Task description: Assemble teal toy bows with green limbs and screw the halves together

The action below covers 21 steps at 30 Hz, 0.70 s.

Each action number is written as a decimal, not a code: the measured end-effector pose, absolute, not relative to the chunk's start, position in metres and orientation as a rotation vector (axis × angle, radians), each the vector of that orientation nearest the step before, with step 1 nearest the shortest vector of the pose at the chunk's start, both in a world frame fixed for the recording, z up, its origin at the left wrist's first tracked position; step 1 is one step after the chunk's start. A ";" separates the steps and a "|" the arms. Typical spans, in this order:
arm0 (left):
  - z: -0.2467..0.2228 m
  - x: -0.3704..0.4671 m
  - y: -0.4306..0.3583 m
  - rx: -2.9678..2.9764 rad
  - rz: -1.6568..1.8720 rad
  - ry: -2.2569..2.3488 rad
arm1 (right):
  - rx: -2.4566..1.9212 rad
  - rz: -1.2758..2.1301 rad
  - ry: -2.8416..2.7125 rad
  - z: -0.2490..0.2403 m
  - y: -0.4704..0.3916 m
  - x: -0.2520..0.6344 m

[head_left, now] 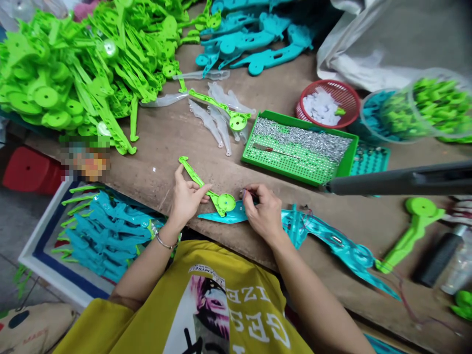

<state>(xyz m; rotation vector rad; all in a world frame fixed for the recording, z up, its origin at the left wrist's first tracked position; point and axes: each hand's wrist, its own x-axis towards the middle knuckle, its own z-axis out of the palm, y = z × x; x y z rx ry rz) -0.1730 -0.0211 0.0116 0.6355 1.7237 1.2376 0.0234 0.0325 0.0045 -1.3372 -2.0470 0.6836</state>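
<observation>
My left hand [186, 196] pinches a lime-green plastic arm [199, 181] with a round disc at its lower end. That disc lies over the tapered end of a long teal plastic part [332, 231] on the table's front edge. Above the teal part, beside the disc, my right hand [263, 209] is closed with its fingertips together. Something small and dark shows at those fingertips, too small to name. Thin dark red wires [401, 290] trail near the teal part's right end. Another lime-green piece [415, 233] rests to the right.
Behind my hands stands a green tray [295, 169] of small metal pieces with a screwdriver [275, 149]. Beyond are a red basket [306, 91], clear tubs [391, 115], translucent pieces [210, 123], and green [92, 73] and teal [254, 39] piles. A grey bar [398, 179] juts in from the right.
</observation>
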 end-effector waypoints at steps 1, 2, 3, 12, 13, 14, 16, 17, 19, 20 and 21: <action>0.010 -0.172 -0.020 0.663 1.229 1.749 | -1.338 0.680 -2.047 0.005 0.033 0.023; 0.009 -0.171 -0.020 0.704 1.209 1.779 | -1.336 0.677 -2.049 0.005 0.033 0.023; 0.008 -0.172 -0.020 0.766 1.177 1.820 | -1.336 0.673 -2.050 0.005 0.033 0.024; 0.021 -0.181 -0.033 2.082 0.807 2.012 | -1.357 0.724 -1.996 0.003 0.033 0.026; 0.023 -0.178 -0.035 2.174 0.744 1.895 | -1.357 0.723 -1.998 0.004 0.033 0.025; 0.024 -0.176 -0.037 2.228 0.691 1.793 | -1.356 0.722 -2.000 0.004 0.033 0.025; 0.025 -0.171 -0.040 2.255 0.632 1.675 | -1.357 0.723 -2.011 0.006 0.032 0.025; 0.025 -0.170 -0.041 2.246 0.621 1.648 | -1.355 0.726 -2.018 0.007 0.032 0.025; 0.024 -0.171 -0.041 2.212 0.608 1.610 | -1.352 0.741 -2.030 0.009 0.031 0.026; 0.024 -0.172 -0.041 2.196 0.602 1.588 | -1.351 0.751 -2.037 0.010 0.030 0.027; 0.024 -0.173 -0.041 2.183 0.595 1.563 | -1.353 0.760 -2.042 0.011 0.029 0.027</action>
